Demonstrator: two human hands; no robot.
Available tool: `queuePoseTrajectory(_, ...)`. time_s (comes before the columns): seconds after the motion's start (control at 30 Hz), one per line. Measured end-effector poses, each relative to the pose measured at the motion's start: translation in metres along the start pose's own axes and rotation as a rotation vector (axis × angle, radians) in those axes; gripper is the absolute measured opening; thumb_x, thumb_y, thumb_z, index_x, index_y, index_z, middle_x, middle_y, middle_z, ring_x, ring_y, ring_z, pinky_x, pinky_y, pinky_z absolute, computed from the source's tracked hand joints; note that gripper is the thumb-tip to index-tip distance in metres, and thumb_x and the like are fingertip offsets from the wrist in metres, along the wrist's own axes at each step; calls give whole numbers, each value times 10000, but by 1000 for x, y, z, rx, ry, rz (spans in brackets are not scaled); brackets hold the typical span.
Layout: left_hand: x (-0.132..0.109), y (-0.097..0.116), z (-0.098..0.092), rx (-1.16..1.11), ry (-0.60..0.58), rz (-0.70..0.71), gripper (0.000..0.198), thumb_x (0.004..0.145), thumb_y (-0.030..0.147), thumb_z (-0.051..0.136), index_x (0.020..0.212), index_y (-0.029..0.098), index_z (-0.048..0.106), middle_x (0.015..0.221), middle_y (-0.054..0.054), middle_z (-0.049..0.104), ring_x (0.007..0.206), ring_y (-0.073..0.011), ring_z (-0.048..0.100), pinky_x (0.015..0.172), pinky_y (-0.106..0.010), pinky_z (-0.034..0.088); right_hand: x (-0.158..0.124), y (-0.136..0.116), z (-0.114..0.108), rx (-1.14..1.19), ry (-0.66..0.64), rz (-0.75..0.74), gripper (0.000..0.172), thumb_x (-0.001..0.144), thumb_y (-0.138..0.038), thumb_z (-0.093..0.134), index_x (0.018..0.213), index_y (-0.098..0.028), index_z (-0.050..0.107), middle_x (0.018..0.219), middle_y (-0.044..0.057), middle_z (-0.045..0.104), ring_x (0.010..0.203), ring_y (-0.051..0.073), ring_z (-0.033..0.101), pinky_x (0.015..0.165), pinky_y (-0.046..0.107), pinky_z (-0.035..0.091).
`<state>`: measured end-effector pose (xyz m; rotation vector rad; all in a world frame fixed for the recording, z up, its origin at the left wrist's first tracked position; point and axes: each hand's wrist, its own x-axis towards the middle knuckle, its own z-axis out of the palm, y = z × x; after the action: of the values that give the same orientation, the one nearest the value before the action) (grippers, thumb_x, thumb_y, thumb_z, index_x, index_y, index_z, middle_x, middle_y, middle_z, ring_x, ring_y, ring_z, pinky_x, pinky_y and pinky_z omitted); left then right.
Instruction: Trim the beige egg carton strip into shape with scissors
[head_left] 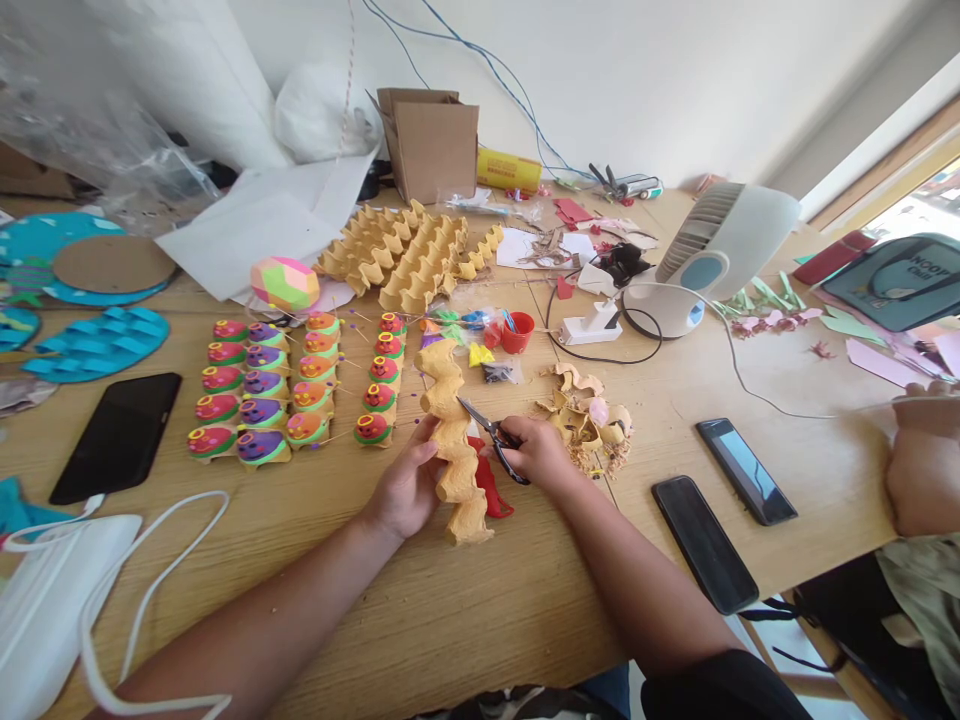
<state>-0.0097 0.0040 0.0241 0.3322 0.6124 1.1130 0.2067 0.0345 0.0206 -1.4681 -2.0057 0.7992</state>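
Note:
My left hand (409,488) is closed around a long strip of yellow egg-carton cups (454,440) that stands up from the wooden table (465,600). My right hand (534,452) grips black-handled scissors (487,430), whose blades are parted and touch the strip's right edge. A red-handled tool (495,495) lies under the strip. Carton trimmings (589,415) are piled just right of my right hand.
Rows of painted carton cups (289,390) lie to the left, stacked egg trays (409,255) behind. Phones lie at left (116,435) and right (724,540). A small fan (712,260), red cup (517,332) and cardboard box (431,140) stand farther back. Another person's arm (922,460) rests at the right edge.

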Motion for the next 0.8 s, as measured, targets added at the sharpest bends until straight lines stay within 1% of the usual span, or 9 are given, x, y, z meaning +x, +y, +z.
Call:
queuePoseTrajectory(0.23, 0, 0, 0, -20, -7, -8, 522, 701, 296, 926, 1169, 318, 697, 1040, 27, 783, 853, -194, 730, 696, -311, 597, 1, 4, 4, 84, -41, 6, 539, 846, -652, 681, 654, -222, 421, 602, -59, 413, 583, 105, 369, 559, 252, 241)
queuePoseTrajectory(0.4, 0, -1, -4, -34, -24, -10, 467, 726, 275, 910, 1145, 314, 709, 1053, 18, 784, 852, -192, 741, 709, -311, 618, 2, 7, 4, 124, -55, -13, 538, 845, -636, 690, 651, -222, 406, 603, -61, 405, 579, 101, 344, 553, 257, 226)
queuePoseTrajectory(0.53, 0, -2, -6, -58, -37, -14, 487, 727, 259, 905, 1172, 302, 710, 1033, 1, 785, 836, -202, 745, 691, -322, 634, 2, 7, 3, 169, -70, -30, 535, 841, -622, 698, 648, -224, 399, 601, -60, 397, 579, 100, 323, 554, 259, 229)
queuePoseTrajectory(0.67, 1, -2, -7, -82, -49, -23, 445, 753, 245, 887, 1160, 313, 719, 1047, 7, 786, 835, -202, 748, 683, -325, 640, 1, 5, 1, 173, -69, -28, 520, 846, -614, 695, 655, -224, 410, 611, -55, 408, 589, 104, 339, 560, 261, 237)
queuePoseTrajectory(0.8, 2, -3, -9, -87, -46, -22, 430, 768, 233, 876, 1162, 310, 722, 1059, 3, 786, 867, -205, 752, 715, -331, 643, 2, 6, 2, 180, -74, -30, 520, 851, -617, 693, 656, -223, 415, 616, -54, 410, 595, 107, 350, 565, 265, 235)
